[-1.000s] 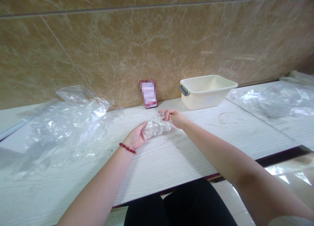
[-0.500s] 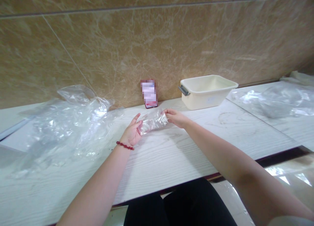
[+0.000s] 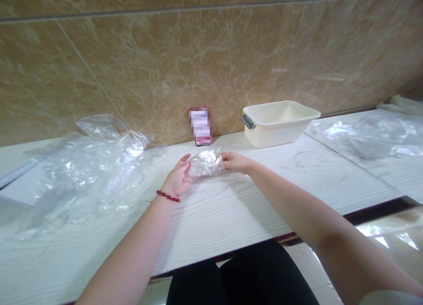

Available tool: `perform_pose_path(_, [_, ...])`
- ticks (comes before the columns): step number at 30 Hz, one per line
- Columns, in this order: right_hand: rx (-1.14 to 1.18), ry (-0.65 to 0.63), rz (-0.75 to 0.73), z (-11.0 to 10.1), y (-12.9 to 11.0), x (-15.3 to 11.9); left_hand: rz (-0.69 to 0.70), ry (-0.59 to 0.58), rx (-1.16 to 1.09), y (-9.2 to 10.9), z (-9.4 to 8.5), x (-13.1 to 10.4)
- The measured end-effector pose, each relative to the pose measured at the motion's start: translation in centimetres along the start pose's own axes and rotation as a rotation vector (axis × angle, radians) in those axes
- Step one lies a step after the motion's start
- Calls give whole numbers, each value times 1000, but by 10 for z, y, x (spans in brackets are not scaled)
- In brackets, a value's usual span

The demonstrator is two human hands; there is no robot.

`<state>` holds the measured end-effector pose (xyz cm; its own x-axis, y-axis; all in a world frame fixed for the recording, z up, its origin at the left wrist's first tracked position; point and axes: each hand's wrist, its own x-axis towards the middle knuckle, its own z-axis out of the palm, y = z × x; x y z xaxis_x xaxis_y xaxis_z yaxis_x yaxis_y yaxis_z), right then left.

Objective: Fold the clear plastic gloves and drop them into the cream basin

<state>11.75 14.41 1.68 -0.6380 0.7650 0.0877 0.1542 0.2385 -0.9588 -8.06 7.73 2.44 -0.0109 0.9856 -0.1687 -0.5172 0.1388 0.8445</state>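
Holding a small clear bag (image 3: 205, 162) between them, the left hand (image 3: 179, 178) pinches its left end and the right hand (image 3: 235, 162) grips the right end (just above the table (image 3: 231, 208)). Judging so, flattening it is in hand; next needs an even pull.

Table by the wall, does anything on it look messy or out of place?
Nothing spilled or broken. A crumpled clear plastic heap sprawls beside the left hand, which holds a small clear bag together with the right hand.
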Motion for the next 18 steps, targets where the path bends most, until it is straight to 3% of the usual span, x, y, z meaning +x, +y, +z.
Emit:
perform_pose_path(4, [10,47,-72,0,1,3,-27,-6,42,-3,1,1])
perform_pose_path(10, [49,150,-15,2,0,5,-9,-27,127,-5,3,0])
perform_pose_path(18, [95,167,112,3,5,9,-31,-62,277,-4,-1,2])
